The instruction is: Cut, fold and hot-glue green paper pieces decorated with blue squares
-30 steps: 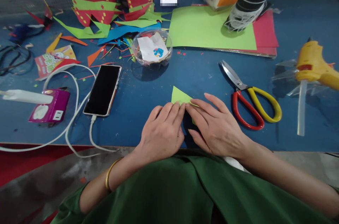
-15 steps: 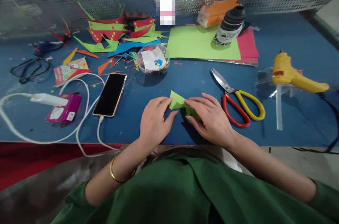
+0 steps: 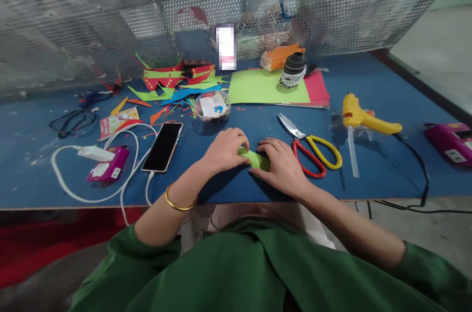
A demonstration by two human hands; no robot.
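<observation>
Between my two hands is a small piece of folded green paper (image 3: 254,158), held low over the blue table near its front edge. My left hand (image 3: 225,150) pinches the paper's left end between thumb and fingers. On the other end, my right hand (image 3: 283,167) closes its thumb and fingers, covering part of the paper. Scissors (image 3: 308,144) with one red and one yellow handle lie open just right of my right hand. A round clear tub (image 3: 213,106) with a white paper label stands beyond my left hand.
A phone (image 3: 162,147) on a white cable lies left, beside a purple socket box (image 3: 108,165). Paper scraps (image 3: 165,93) spread behind. Green sheets (image 3: 254,88) carry a black bottle-like object (image 3: 294,71). A yellow glue gun (image 3: 363,116) and another purple box (image 3: 450,142) are right.
The view has tilted up and shifted right. Earlier a pointed green flap stood up between the hands; now the paper looks like a curved strip, with both hands still on it.
</observation>
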